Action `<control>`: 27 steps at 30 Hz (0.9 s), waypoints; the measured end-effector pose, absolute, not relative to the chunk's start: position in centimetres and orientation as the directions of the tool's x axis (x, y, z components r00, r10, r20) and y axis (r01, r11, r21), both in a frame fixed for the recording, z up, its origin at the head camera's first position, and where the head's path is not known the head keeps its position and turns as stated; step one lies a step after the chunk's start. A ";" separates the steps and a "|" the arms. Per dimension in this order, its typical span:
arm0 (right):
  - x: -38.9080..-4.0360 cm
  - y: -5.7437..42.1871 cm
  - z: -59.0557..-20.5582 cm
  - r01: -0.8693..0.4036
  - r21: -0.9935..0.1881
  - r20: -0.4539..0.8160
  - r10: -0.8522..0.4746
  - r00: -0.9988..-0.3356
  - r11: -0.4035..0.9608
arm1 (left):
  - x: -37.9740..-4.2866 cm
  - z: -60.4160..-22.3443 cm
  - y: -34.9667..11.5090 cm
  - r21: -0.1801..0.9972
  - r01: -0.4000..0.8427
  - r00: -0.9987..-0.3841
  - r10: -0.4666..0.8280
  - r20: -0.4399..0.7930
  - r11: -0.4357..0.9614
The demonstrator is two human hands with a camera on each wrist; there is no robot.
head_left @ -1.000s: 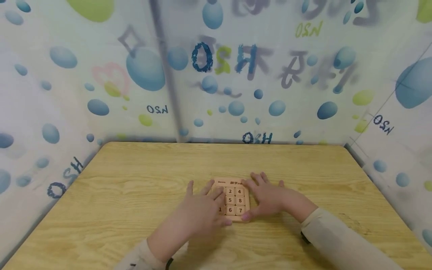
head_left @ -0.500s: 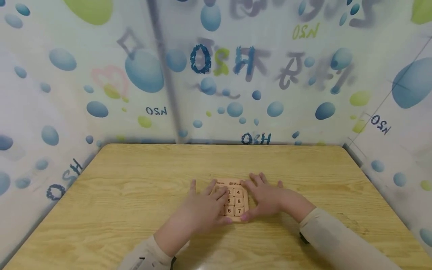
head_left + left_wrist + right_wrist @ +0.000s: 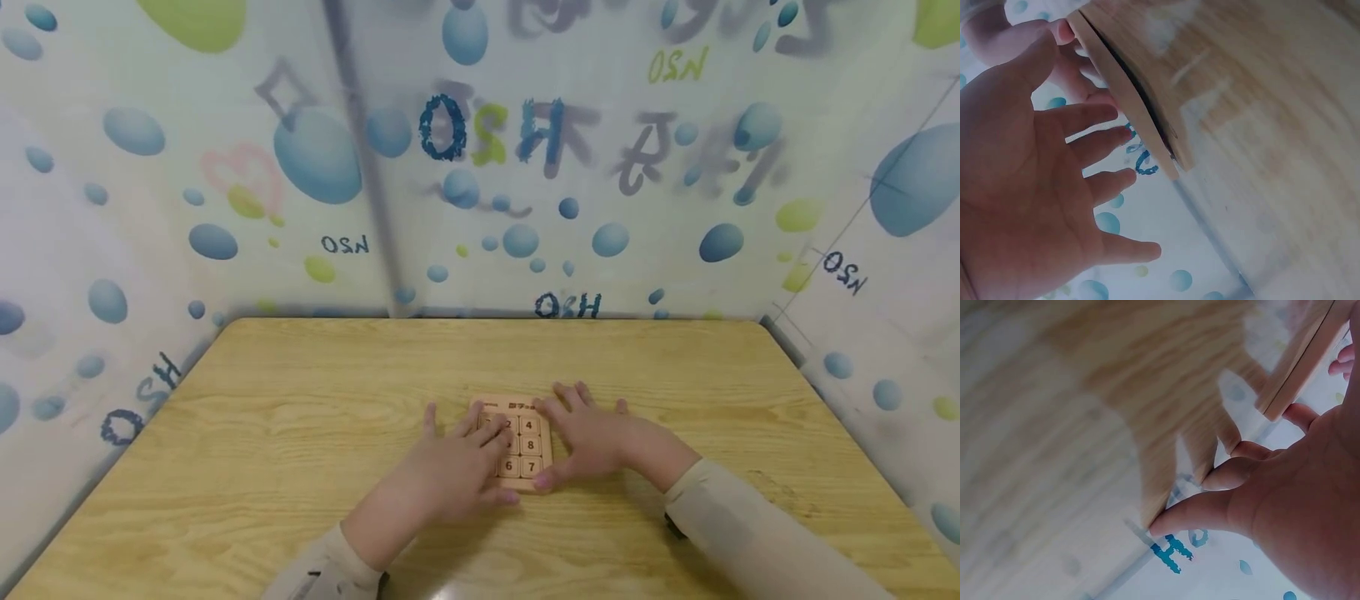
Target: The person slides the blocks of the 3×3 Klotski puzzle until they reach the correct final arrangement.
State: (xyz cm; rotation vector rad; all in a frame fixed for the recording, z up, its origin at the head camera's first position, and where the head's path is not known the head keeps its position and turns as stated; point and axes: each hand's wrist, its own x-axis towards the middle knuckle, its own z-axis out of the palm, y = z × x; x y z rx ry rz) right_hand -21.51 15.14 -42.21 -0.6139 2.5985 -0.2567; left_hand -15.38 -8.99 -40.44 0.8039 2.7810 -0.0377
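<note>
A wooden number slide puzzle [image 3: 531, 446] lies flat on the table, its tiles 2, 4, 8, 6 and 7 showing in the head view. My left hand [image 3: 450, 475] reaches over its left side with fingers spread, fingertips on the tiles, hiding the left column and part of the middle one. In the left wrist view those fingers [image 3: 1100, 145] are nearly straight. My right hand [image 3: 600, 437] holds the puzzle's right side, thumb at the lower corner and index finger near the upper one. The right wrist view shows its other fingers [image 3: 1210, 512] touching the tabletop.
The wood-grain table [image 3: 337, 367] reaches back to a wall [image 3: 480, 208] printed with blue and green drops and lettering. More printed wall rises at the left and right sides of the table.
My left hand has shifted slightly right over the tiles, and its fingers now cover most of the 5. The right hand keeps its hold, and the puzzle stays about where it was.
</note>
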 end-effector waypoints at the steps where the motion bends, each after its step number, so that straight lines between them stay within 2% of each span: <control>1: -21.5 15.1 -42.1 -0.381 -0.275 -0.386 -0.464 -0.797 0.883 | -15.4 -40.4 -9.0 0.033 0.522 -0.823 0.513 -0.243 0.852; 9: -21.4 14.7 -41.8 -0.380 -0.277 -0.386 -0.465 -0.797 0.882 | -14.6 -39.7 -9.2 -0.020 0.463 -0.854 0.439 -0.280 0.886; 14: -21.4 14.7 -41.8 -0.375 -0.290 -0.386 -0.466 -0.796 0.880 | -14.2 -39.1 -8.4 -0.042 0.494 -0.843 0.466 -0.269 0.869; 19: -21.3 15.2 -42.2 -0.367 -0.292 -0.389 -0.460 -0.798 0.883 | -15.8 -39.4 -7.4 -0.040 0.527 -0.827 0.501 -0.253 0.849; 23: -21.3 15.3 -42.4 -0.367 -0.299 -0.388 -0.464 -0.796 0.881 | -16.4 -39.6 -8.3 -0.007 0.472 -0.845 0.450 -0.288 0.881; 27: -21.4 15.1 -42.3 -0.370 -0.291 -0.385 -0.462 -0.798 0.882 | -15.7 -39.4 -9.6 -0.002 0.432 -0.872 0.417 -0.256 0.902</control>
